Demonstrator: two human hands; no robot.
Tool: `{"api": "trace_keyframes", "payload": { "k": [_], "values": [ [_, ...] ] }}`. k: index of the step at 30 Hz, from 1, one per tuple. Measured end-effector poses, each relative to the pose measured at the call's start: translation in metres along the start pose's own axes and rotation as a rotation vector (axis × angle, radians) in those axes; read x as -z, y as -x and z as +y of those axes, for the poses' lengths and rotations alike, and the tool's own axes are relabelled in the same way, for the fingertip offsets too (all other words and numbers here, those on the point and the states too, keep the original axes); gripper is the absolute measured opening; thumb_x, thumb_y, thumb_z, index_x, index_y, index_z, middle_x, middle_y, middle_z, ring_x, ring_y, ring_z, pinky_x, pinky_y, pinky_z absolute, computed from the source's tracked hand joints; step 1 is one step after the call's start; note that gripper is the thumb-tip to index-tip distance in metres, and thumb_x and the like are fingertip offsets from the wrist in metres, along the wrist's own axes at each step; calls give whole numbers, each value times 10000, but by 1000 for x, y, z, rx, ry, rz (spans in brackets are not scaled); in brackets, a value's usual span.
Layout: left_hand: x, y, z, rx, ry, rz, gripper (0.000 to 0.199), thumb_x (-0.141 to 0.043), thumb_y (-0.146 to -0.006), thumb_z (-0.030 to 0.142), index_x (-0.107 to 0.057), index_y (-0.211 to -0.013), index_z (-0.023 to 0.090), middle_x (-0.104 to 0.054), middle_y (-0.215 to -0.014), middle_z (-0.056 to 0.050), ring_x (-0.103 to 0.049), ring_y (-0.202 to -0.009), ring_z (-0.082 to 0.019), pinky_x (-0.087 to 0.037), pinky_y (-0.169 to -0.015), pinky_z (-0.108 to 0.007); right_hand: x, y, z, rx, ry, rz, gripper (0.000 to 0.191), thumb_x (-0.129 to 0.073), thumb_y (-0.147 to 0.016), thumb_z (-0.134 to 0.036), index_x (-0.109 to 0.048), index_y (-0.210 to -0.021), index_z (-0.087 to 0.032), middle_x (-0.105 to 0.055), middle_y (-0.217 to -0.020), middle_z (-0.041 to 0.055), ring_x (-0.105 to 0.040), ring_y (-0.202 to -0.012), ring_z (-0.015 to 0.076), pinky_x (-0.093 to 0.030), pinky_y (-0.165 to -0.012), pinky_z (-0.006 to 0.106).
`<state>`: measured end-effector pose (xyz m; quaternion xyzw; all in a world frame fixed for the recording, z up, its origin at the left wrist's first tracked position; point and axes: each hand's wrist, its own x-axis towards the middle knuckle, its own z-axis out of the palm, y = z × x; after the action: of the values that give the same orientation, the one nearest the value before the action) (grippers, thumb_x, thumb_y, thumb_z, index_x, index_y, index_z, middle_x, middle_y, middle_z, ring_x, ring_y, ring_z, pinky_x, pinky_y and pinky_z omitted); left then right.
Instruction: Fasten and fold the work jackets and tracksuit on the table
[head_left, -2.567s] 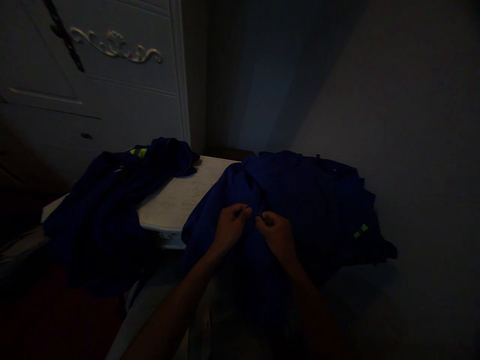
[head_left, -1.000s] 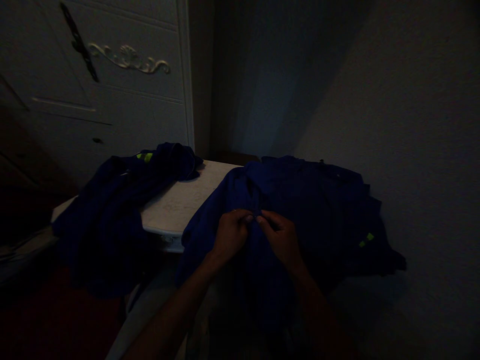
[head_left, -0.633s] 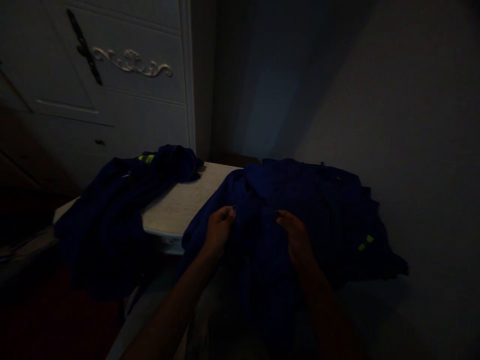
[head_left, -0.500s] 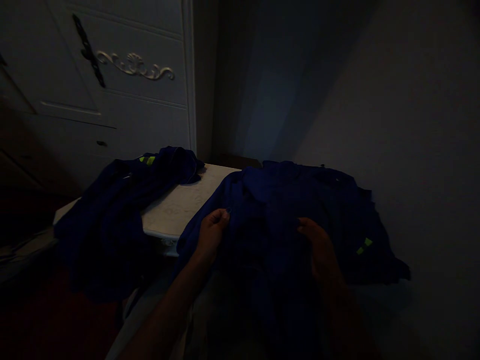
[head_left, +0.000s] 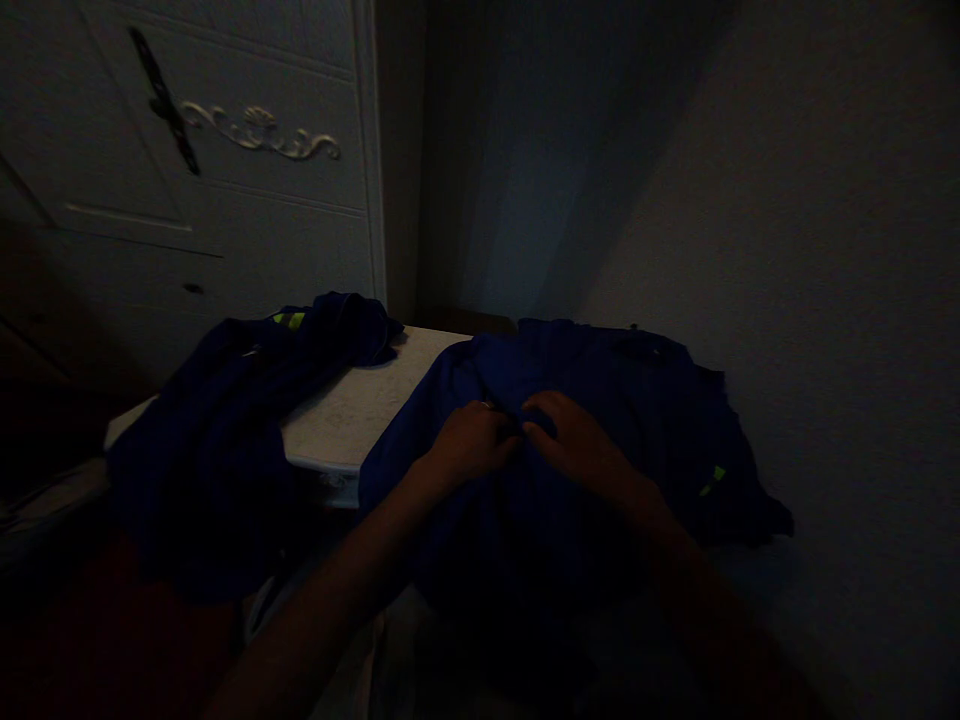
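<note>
A dark blue garment (head_left: 600, 360) with a small yellow-green strip lies spread over the white table, its near side hanging toward me. My left hand (head_left: 476, 440) is closed on the cloth near the garment's middle, with its fingertips hidden in the folds. Close beside it, my right hand (head_left: 566, 435) pinches the cloth between curved fingers and thumb. The fabric bunches up between the two hands. Dim light keeps any button or seam there from showing.
Left on the white table (head_left: 352, 415) rests a second dark blue garment (head_left: 217, 400), draped over the front edge. Behind stands a white cabinet (head_left: 285, 230) with a dark handle and carved ornament. A grey wall (head_left: 825, 250) closes off the right side.
Both hands have come together over the middle of the garment, the left moving right and the right moving left. The cloth between them has gathered, and the view has shifted slightly.
</note>
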<state>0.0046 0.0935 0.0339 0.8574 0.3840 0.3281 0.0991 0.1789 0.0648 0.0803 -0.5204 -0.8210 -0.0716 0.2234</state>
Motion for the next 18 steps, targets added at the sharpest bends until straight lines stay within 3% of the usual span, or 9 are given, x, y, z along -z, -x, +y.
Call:
{"api": "trace_keyframes", "payload": {
  "k": [2,5,8,11,13,16,18],
  "values": [
    [-8,-7,2,31,-71,-60,314,-592,-841,390,-713,-1016,160,-684,-1017,-148,-629,-952,-296,-489,-820,-401,-6,-29,7,49,113,-23,327,-482,-892,-258,-603,-1170,-137,-572,-1276,135,-515,-1216,236,-388,-1067,365],
    [-16,-7,4,83,-156,-33,378,-619,-810,443,-690,-1043,155,-664,-1090,-174,-610,-1019,-339,-485,-842,-447,-12,-68,26,-105,292,-90,565,-547,-893,-448,-502,-1314,-74,-487,-1371,207,-452,-1291,308,-380,-1070,407],
    [-15,-7,4,117,-159,-41,404,-577,-838,465,-669,-1077,153,-673,-1083,-177,-614,-1037,-350,-489,-840,-452,-13,-93,43,-236,432,-334,767,-687,-764,-576,-510,-1302,-60,-542,-1295,247,-526,-1209,360,-440,-986,425],
    [-9,-17,0,202,-154,-77,503,-509,-890,439,-553,-1280,123,-693,-1031,-187,-662,-951,-349,-509,-764,-430,-7,-103,53,-162,460,-505,551,-757,-747,-396,-606,-1187,-101,-618,-1205,201,-593,-1130,327,-466,-948,384],
    [-4,-29,-6,248,-193,-88,657,-540,-884,406,-371,-1450,119,-686,-1050,-205,-676,-921,-353,-509,-746,-432,0,-102,57,-78,416,-493,473,-727,-761,-238,-612,-1205,-124,-616,-1228,163,-588,-1151,281,-453,-979,345],
    [-1,-53,-19,100,-313,-81,967,-728,-752,416,-205,-1537,203,-548,-1315,-260,-595,-1121,-394,-474,-867,-482,14,-91,60,-19,329,-375,651,-669,-746,-133,-500,-1375,-124,-527,-1349,171,-529,-1242,248,-410,-1056,349],
    [-2,-69,-30,-120,-357,-96,995,-817,-649,418,-320,-1498,264,-381,-1492,-224,-434,-1311,-401,-389,-1002,-514,26,-77,61,-33,307,-322,767,-691,-749,-208,-407,-1453,-98,-421,-1439,213,-449,-1325,284,-376,-1094,397]
  ]
}}
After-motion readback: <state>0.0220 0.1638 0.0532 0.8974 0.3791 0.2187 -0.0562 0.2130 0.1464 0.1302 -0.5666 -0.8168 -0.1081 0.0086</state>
